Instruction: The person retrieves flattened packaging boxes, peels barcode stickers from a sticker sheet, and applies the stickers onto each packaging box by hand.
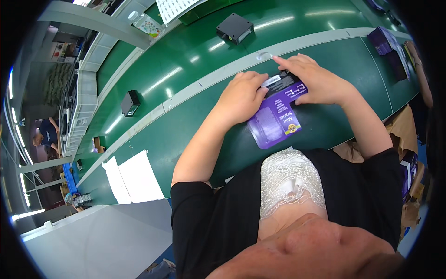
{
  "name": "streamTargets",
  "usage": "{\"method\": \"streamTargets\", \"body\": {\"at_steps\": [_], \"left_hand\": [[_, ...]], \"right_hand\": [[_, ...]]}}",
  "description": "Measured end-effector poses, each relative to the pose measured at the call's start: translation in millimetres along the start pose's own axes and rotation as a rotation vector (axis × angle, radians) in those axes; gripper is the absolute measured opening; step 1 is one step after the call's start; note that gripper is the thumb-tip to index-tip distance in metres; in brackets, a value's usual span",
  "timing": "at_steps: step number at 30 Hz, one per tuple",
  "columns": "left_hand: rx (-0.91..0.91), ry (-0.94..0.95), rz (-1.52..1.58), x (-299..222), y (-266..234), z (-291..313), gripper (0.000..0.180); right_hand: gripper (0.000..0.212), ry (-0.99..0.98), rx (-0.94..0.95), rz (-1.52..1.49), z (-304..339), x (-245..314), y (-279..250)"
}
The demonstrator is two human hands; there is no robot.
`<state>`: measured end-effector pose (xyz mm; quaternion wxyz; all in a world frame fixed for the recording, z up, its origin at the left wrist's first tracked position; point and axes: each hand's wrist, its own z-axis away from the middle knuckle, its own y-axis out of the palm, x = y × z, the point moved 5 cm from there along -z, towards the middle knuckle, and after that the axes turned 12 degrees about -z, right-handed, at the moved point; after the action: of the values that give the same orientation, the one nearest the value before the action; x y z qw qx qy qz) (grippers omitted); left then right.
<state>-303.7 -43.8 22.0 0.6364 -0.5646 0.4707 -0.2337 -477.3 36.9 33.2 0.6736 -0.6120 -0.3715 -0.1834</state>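
Observation:
A purple cardboard box (274, 118) with a black end panel and a white label lies on the green bench in front of me, its printing upside down from where I stand. At its left edge, my left hand (242, 96) is closed, with fingers and thumb against the black end. My right hand (318, 81) grips the other side, thumb low on the edge and fingers curled over the far corner. Touching the tip of a right finger is a small curled translucent strip (265, 55), perhaps tape or a seal. The undersides of the box and some fingertips are hidden.
Beyond a pale rail (209, 79), a black square device (235, 29) and a second one (130, 103) sit on the green line. White sheets (139, 176) lie at left. Purple boxes (388, 49) stand at right, near another person's arm (419, 74). A bottle (145, 24) stands far left.

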Motion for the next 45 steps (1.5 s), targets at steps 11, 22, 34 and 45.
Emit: {"method": "streamTargets", "body": {"at_steps": [11, 22, 34, 45], "left_hand": [[-0.136, -0.250, 0.162, 19.8, -71.1, 38.1, 0.025], [0.179, -0.619, -0.012, 127.3, -9.5, 153.4, 0.021], [-0.326, 0.055, -0.139, -1.6, 6.1, 57.8, 0.037], [-0.356, 0.038, -0.118, -4.9, 5.6, 56.9, 0.039]], "right_hand": [[0.070, -0.320, -0.434, -0.324, 16.4, 36.9, -33.8], [0.025, 0.213, -0.447, -0.844, -9.5, 11.8, 0.7], [0.035, 0.249, -0.483, -0.542, -38.4, 4.5, 49.4], [0.032, 0.281, -0.504, -0.472, -38.2, 6.6, 52.6]]}}
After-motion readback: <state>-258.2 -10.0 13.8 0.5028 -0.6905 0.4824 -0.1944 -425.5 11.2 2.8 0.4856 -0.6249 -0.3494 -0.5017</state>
